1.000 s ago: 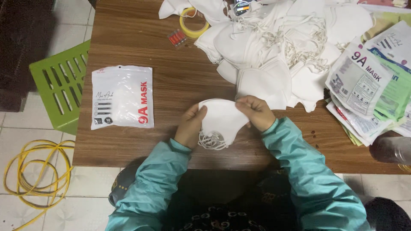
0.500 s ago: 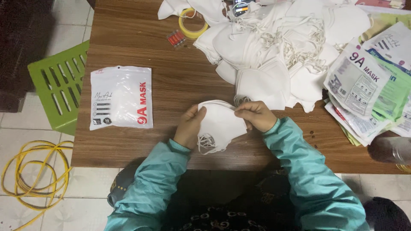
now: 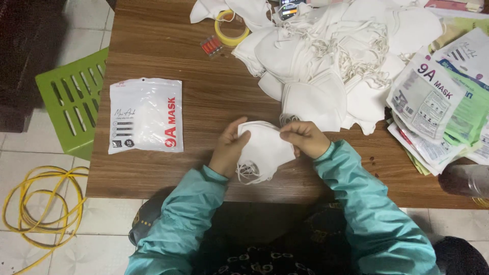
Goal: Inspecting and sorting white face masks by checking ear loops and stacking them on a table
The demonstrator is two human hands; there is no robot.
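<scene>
Both my hands hold one white folded face mask [image 3: 264, 148] just above the near edge of the brown wooden table [image 3: 168, 56]. My left hand [image 3: 230, 147] pinches its left side and my right hand [image 3: 304, 138] grips its upper right edge. The mask's ear loops [image 3: 248, 172] dangle below it. A big heap of similar white masks [image 3: 331, 56] lies behind my hands. A sealed white mask pouch with red print [image 3: 146, 116] rests flat on the table to the left of my left hand.
A stack of printed mask pouches [image 3: 438, 102] covers the table's right side. A yellow tape roll [image 3: 230, 29] and a small red item [image 3: 211, 46] lie at the back. A green plastic stool [image 3: 74, 102] and coiled yellow cable [image 3: 43, 203] are on the tiled floor at left.
The mask has tilted slightly between my hands and its ear loops hang a little lower. My hands stay in nearly the same place.
</scene>
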